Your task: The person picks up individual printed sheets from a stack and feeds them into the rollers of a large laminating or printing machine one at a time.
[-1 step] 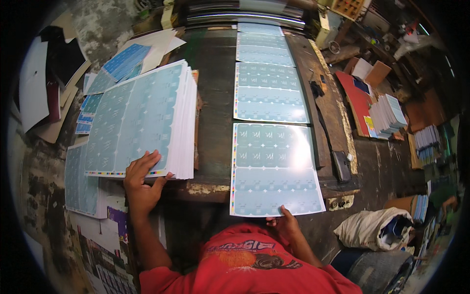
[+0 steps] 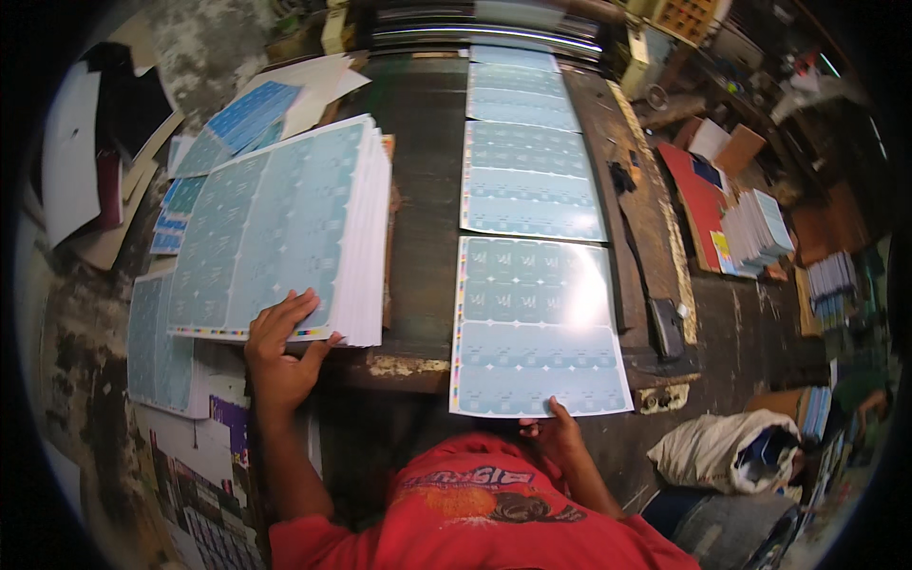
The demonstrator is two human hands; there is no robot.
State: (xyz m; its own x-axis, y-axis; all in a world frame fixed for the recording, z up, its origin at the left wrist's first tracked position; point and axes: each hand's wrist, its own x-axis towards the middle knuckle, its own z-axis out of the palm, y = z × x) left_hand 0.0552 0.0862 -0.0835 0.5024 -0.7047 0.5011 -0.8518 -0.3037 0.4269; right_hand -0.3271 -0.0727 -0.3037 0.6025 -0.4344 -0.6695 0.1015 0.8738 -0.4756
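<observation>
My left hand (image 2: 283,353) lies on the near right corner of a tall stack of printed sheets (image 2: 275,228). Its fingers are stretched out over the top sheet, and the thumb is apart at the near edge. With thumb on top and fingers below, my right hand (image 2: 554,431) pinches the near edge of a blue-green printed sheet (image 2: 532,332). That sheet lies on the dark bed of a machine (image 2: 418,209), its near edge sticking out past the front. More printed sheets (image 2: 532,180) run in a row beyond it toward the rollers.
Metal rollers (image 2: 486,40) span the far end. A lower stack of sheets (image 2: 157,342) stands at left, near loose boards (image 2: 71,166). On the right are a red board (image 2: 691,204) with a small paper stack (image 2: 757,228), a white sack (image 2: 708,446) and a person's arm (image 2: 874,404).
The whole view has shifted slightly, so most things sit a little further right. Both hands keep their places on the stack and the sheet.
</observation>
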